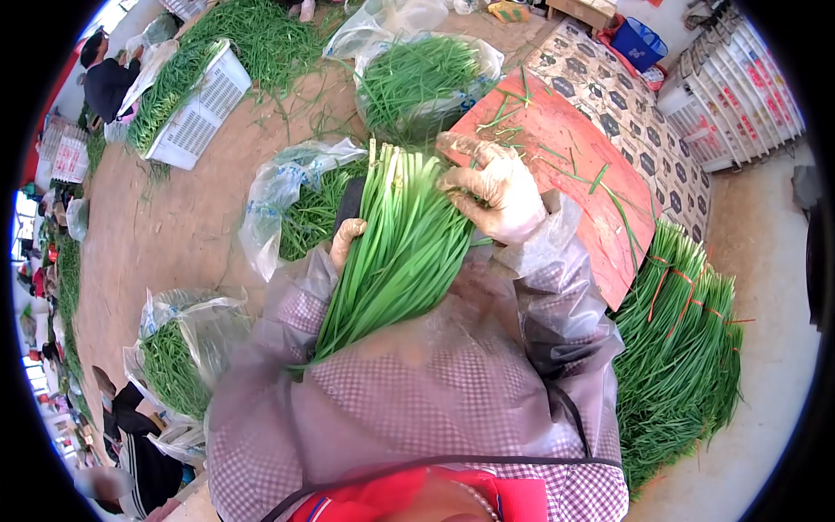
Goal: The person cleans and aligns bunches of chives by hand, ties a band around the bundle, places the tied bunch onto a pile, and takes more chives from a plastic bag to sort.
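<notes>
A thick bunch of garlic chives [396, 248] lies slanted in front of my chest, pale stem ends away from me and green leaves toward me. My left hand [348, 242], in a thin glove, is wrapped around the bunch's left side; only part of it shows, the rest being behind the leaves. On the other side, my gloved right hand [496, 187] has its fingers curled against chives near the stem ends. Its fingertips are partly hidden among them. A dark flat object [350, 204], of a kind I cannot make out, stands just left of the bunch.
A red board [591, 165] with loose chive scraps is at my right, beside tied chive bundles [683, 339]. Open plastic bags of chives [422, 74] stand ahead and left. A white crate [198, 104] and a person [109, 78] are farther left. White crates [731, 96] are stacked right.
</notes>
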Motion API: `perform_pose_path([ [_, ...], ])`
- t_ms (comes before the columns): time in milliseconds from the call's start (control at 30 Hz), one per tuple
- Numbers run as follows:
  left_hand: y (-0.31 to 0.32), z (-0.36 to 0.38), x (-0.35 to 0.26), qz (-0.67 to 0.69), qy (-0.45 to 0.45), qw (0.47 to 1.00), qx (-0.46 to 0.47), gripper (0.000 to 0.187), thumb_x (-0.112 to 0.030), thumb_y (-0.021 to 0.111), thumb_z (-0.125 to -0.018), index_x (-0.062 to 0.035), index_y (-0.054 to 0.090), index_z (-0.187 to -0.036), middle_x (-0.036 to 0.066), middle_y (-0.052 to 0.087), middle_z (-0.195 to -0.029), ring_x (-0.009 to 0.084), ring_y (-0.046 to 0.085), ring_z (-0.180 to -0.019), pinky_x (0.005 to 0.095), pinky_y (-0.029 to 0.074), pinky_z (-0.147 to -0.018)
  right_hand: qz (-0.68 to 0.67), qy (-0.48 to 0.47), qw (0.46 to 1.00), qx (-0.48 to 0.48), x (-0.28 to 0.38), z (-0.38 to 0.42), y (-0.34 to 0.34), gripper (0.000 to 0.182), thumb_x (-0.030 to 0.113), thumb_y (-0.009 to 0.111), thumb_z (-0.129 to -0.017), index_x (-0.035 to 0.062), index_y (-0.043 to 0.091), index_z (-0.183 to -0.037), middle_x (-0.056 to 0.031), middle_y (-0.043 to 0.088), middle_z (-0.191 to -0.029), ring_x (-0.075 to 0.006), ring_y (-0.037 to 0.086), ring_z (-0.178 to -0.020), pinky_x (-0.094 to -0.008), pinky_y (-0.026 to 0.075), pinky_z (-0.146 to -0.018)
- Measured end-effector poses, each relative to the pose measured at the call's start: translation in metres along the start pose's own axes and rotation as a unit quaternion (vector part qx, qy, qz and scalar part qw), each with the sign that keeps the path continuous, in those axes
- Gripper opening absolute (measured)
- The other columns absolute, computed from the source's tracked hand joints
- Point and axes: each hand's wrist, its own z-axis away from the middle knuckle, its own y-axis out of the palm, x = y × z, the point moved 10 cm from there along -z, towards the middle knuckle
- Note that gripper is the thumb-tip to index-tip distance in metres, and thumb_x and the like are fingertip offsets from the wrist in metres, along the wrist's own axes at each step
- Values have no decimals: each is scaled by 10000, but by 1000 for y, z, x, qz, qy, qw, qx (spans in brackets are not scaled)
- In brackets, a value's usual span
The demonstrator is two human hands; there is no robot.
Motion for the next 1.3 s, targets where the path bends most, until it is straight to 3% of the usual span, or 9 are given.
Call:
perform_pose_path([
  [267, -6, 0, 0, 6, -4, 1000, -24, 416, -268, 548, -787, 14, 599, -1089, 180, 665, -928, 300, 666, -790, 420, 556, -735, 40, -79, 996, 29, 5, 3, 13, 155, 72, 644, -711, 91, 642, -865, -140, 585, -1165, -315, 553, -1064, -419, 447, -842],
  [433, -21, 2, -2, 0, -13, 997, 82, 490, -289, 589, -806, -2, 529, -1199, 155, 638, -1031, 256, 644, -891, 388, 532, -807, -340, 268, 854, -287, -82, 61, -41, 105, 27, 590, -838, 17, 631, -935, -87, 655, -904, -147, 592, -802, -284, 485, -734],
  [500, -21, 6, -3, -13, -3, 999, 34, 503, -291, 596, -807, -4, 516, -1213, 151, 631, -1046, 251, 639, -904, 383, 528, -815, -299, 316, 861, -264, -119, 98, -33, 139, -36, 539, -854, -27, 624, -964, -78, 654, -862, -156, 623, -834, -282, 499, -734],
  [567, -19, 9, -4, -33, 2, 999, 1, 517, -293, 602, -808, -7, 503, -1226, 146, 625, -1061, 245, 633, -917, 379, 523, -824, -84, 411, 905, 70, -141, 132, 9, 249, 140, 563, -856, -10, 611, -1049, -138, 661, -962, -250, 634, -877, -336, 496, -788],
  [633, -19, 11, -3, -60, 5, 998, -24, 531, -296, 609, -808, -9, 491, -1240, 142, 619, -1075, 239, 628, -931, 375, 519, -832, 91, 430, 793, 421, -136, 179, 41, 517, 362, 586, -833, 16, 550, -1215, -217, 577, -1171, -358, 553, -1091, -387, 422, -949],
  [767, -13, 12, 1, -114, 1, 992, -58, 562, -300, 622, -809, -14, 465, -1266, 134, 606, -1105, 228, 617, -957, 366, 511, -849, -207, 350, 887, 220, -94, 135, 51, 652, 339, 631, -823, 35, 399, -1351, -191, 458, -1337, -288, 452, -1228, -378, 359, -1012],
  [967, 11, 10, 13, -172, -27, 983, -63, 711, -309, 680, -801, -42, 340, -1366, 92, 534, -1222, 184, 554, -1064, 333, 462, -923, -479, 249, 839, -65, -44, 51, 58, 859, 129, 740, -755, 14, 215, -1424, -113, 440, -1325, -202, 437, -1188, -329, 337, -1011],
  [1000, 27, 9, 11, -191, -11, 979, -67, 696, -277, 691, -794, -45, 354, -1358, 93, 542, -1210, 186, 561, -1053, 337, 463, -920, -594, 287, 747, -87, -41, 48, 74, 884, 81, 775, -711, 10, 242, -1413, -98, 454, -1294, -185, 457, -1162, -329, 351, -1000],
  [1300, 61, 1, 8, -319, -15, 942, -104, 700, -114, 775, -706, -60, 418, -1306, 50, 559, -1167, 169, 534, -1073, 312, 436, -915, -639, 308, 699, -93, -46, 29, 93, 716, 38, 755, -721, 2, 399, -1341, -82, 547, -1159, -175, 546, -1052, -314, 428, -931],
])
